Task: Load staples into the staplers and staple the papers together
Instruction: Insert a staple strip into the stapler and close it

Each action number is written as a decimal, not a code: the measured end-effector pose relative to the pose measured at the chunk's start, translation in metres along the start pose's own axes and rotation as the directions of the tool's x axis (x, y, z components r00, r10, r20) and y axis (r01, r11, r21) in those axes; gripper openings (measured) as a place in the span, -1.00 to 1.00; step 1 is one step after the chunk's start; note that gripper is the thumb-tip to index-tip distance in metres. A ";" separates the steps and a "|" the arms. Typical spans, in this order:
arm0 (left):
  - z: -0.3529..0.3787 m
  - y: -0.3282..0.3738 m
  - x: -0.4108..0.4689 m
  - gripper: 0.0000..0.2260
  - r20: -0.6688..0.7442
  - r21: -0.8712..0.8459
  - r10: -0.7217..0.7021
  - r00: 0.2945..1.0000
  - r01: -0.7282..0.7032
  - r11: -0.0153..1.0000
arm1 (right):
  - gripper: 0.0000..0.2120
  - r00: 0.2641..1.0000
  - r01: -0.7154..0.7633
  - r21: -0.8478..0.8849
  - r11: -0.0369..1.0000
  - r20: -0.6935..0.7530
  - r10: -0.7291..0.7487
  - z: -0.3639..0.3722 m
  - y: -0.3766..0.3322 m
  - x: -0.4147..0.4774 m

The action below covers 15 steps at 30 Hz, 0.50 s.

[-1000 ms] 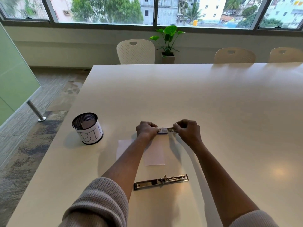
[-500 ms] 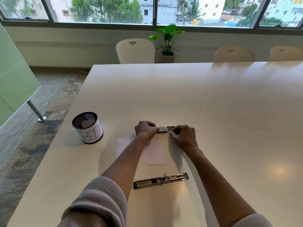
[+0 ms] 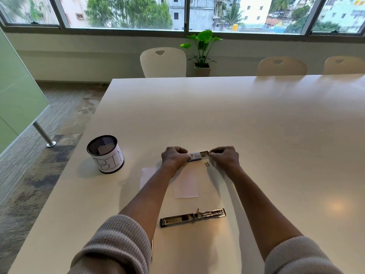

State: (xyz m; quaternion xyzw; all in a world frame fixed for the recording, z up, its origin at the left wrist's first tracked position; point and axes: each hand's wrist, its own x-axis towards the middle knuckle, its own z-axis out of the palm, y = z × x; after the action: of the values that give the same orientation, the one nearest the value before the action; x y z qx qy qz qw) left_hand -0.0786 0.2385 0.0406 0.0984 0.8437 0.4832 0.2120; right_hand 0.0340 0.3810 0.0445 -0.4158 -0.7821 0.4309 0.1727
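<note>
A small staple box (image 3: 198, 155) is held just above the white table (image 3: 256, 119). My left hand (image 3: 173, 157) grips its left end. My right hand (image 3: 225, 157) pinches its pulled-out inner tray at the right end. A short strip of staples (image 3: 207, 164) lies on the table just below the box. Two white paper slips (image 3: 185, 185) lie side by side under my forearms. Nearer to me, a metal stapler (image 3: 192, 217) lies unfolded flat with its magazine showing.
A black mesh cup labelled BIN (image 3: 107, 154) with a paper scrap inside stands at the left, close to the table's left edge. Chairs (image 3: 163, 62) and a potted plant (image 3: 201, 51) stand beyond the far edge, under the windows.
My right hand dipped toward the table half a second ago and has come back to the box's right end. A short staple strip now lies on the table below the box.
</note>
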 end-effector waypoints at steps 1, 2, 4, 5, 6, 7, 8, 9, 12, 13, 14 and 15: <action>0.000 0.000 0.000 -0.78 -0.002 -0.004 0.004 1.000 -0.004 1.000 | -0.85 1.000 -0.015 0.018 1.000 0.003 0.015 0.001 -0.001 0.000; 0.001 0.000 -0.001 -0.78 -0.006 -0.006 0.007 1.000 -0.007 1.000 | -0.85 1.000 -0.022 0.026 0.999 0.007 0.022 0.002 -0.001 0.000; 0.002 0.000 -0.001 -0.79 -0.014 -0.011 0.010 1.000 -0.010 1.000 | -0.85 1.000 -0.028 0.027 0.999 0.010 0.028 0.004 -0.002 0.002; 0.002 0.000 -0.001 -0.80 -0.016 -0.012 0.010 1.000 -0.010 1.000 | -0.85 0.999 -0.035 0.026 0.999 0.005 0.035 0.006 -0.003 0.002; 0.002 0.000 -0.002 -0.80 -0.017 -0.012 0.011 1.000 -0.011 1.000 | -0.85 0.999 -0.045 0.025 0.999 -0.005 0.045 0.007 -0.004 0.003; 0.003 0.000 -0.002 -0.80 -0.018 -0.010 0.012 1.000 -0.012 1.000 | -0.87 0.998 -0.057 0.023 0.998 -0.015 0.057 0.008 -0.004 0.003; 0.003 -0.001 -0.001 -0.79 -0.020 -0.009 0.013 1.000 -0.014 1.000 | -0.88 0.997 -0.070 0.020 0.997 -0.021 0.071 0.009 -0.005 0.004; 0.003 -0.001 -0.002 -0.79 -0.022 -0.007 0.015 1.000 -0.015 1.000 | -0.88 0.996 -0.083 0.015 0.996 -0.023 0.084 0.010 -0.006 0.004; 0.003 -0.001 -0.002 -0.78 -0.041 -0.004 0.025 0.999 -0.025 1.000 | -0.88 0.994 -0.108 -0.007 0.994 -0.021 0.108 0.012 -0.008 0.004; 0.003 -0.001 -0.002 -0.78 -0.052 -0.005 0.029 0.998 -0.029 1.000 | -0.88 0.993 -0.112 -0.008 0.994 -0.022 0.112 0.013 -0.009 0.004; 0.004 -0.001 -0.002 -0.79 -0.063 -0.006 0.032 0.998 -0.032 0.999 | -0.87 0.993 -0.115 -0.004 0.993 -0.024 0.115 0.014 -0.010 0.004; 0.004 -0.002 -0.002 -0.79 -0.071 -0.007 0.035 0.997 -0.036 0.999 | -0.87 0.993 -0.119 0.001 0.993 -0.026 0.119 0.015 -0.010 0.003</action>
State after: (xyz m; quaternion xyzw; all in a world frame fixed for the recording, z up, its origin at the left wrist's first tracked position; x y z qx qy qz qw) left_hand -0.0750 0.2398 0.0380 0.0953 0.8470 0.4934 0.1737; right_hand 0.0176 0.3728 0.0441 -0.4673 -0.7537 0.4347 0.1568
